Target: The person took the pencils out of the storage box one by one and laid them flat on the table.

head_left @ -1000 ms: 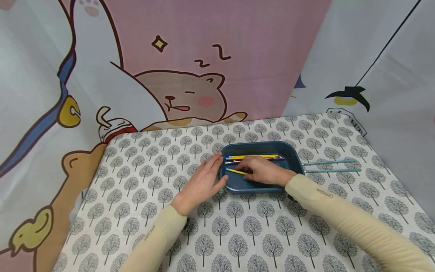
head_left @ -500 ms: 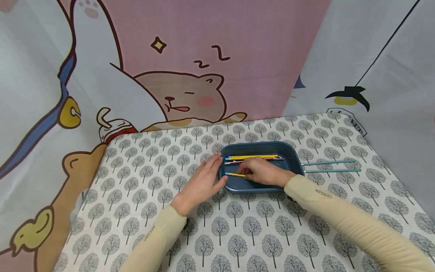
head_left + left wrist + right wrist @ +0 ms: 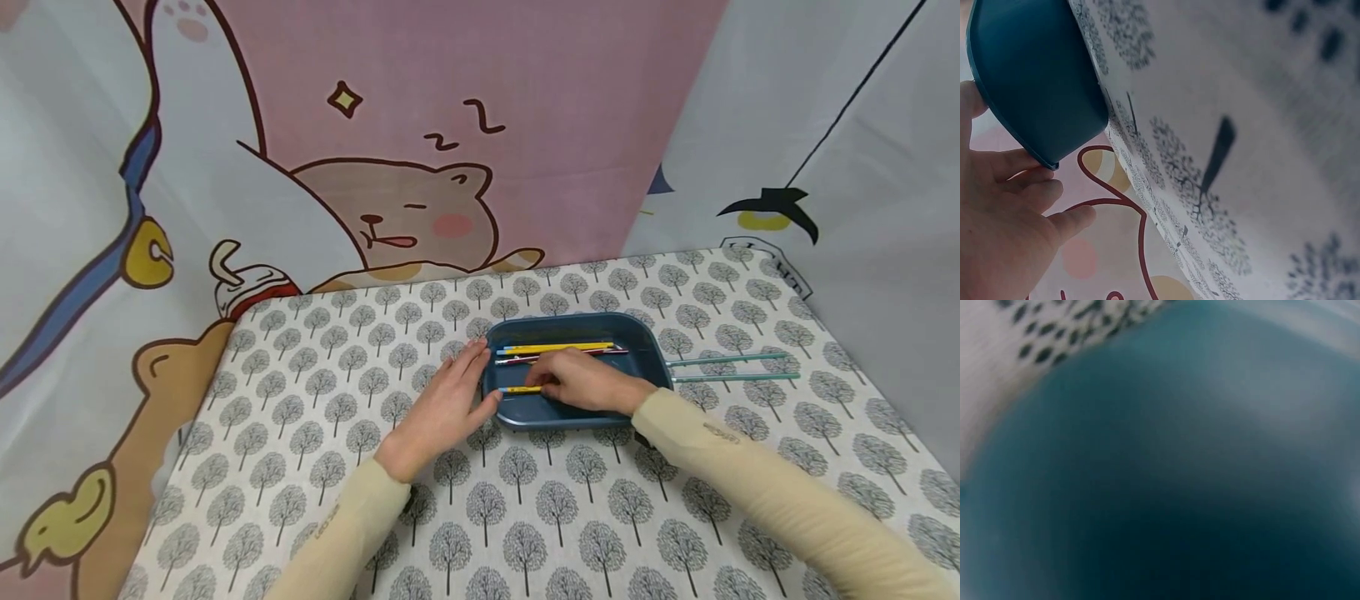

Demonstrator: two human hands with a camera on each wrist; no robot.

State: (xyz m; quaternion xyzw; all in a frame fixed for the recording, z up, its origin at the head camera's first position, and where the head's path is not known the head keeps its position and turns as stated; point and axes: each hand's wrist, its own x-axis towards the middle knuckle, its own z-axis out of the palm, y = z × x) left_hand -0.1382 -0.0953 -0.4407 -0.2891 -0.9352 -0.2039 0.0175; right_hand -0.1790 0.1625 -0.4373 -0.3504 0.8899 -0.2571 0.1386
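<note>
In the head view, a dark blue rectangular basin [image 3: 585, 423] stands on the tree-patterned cloth. My right hand [image 3: 581, 379] reaches inside it and pinches a yellow pencil [image 3: 517, 390] with a light blue end; its other end is hidden by the fingers. My left hand [image 3: 442, 404] touches the basin's left rim with fairly straight fingers. The left wrist view shows those fingers [image 3: 1029, 187] against the rim of the basin [image 3: 1041, 75]. Behind the right hand lie another yellow pencil [image 3: 555, 347] and a thin dark red stick [image 3: 517, 359]. Only the blurred basin [image 3: 1179, 425] fills most of the right wrist view.
Two thin green rods [image 3: 735, 377] extend right from the basin's right side, clear near the rim; they look like a handle. The patterned cloth [image 3: 337, 467] covers the table. Cartoon-printed curtains [image 3: 570, 125] hang behind and at the sides.
The pencil in my right hand has swung from slanted to nearly parallel with the basin's long side, shifting slightly toward the near side. My left hand stays at the rim.
</note>
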